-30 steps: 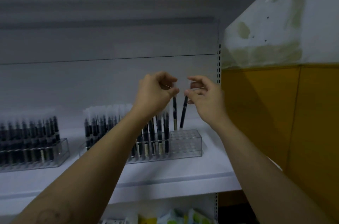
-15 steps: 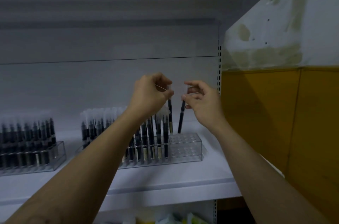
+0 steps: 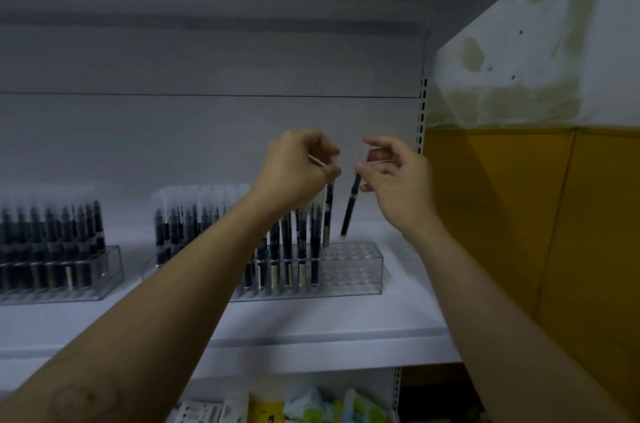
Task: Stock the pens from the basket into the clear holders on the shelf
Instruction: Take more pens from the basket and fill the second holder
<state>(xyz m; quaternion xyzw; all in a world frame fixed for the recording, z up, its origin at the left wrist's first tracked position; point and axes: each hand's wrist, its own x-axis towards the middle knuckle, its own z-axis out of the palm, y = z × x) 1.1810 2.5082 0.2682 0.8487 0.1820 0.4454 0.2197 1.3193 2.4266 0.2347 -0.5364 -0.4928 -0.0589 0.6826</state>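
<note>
My left hand (image 3: 298, 169) pinches the top of a black pen (image 3: 328, 214) that hangs upright, its tip at the back row of the clear holder (image 3: 353, 270). My right hand (image 3: 394, 176) pinches a second black pen (image 3: 350, 211), tilted, its tip just above the holder's empty right end. The holder's left and middle holes are filled with several black pens with frosted caps (image 3: 194, 211). A second clear holder (image 3: 100, 270), full of pens, stands at the far left. Both holders sit on the white shelf (image 3: 311, 325). The basket is out of view.
The shelf's slotted upright (image 3: 421, 110) runs just right of my right hand. Beyond it is a yellow and white wall (image 3: 519, 197). Packaged goods (image 3: 304, 408) lie on the shelf below. Another shelf board hangs overhead.
Both hands stay close together above the holder's right end; the view has shifted slightly. The left pen's tip has sunk nearer the holder's back row.
</note>
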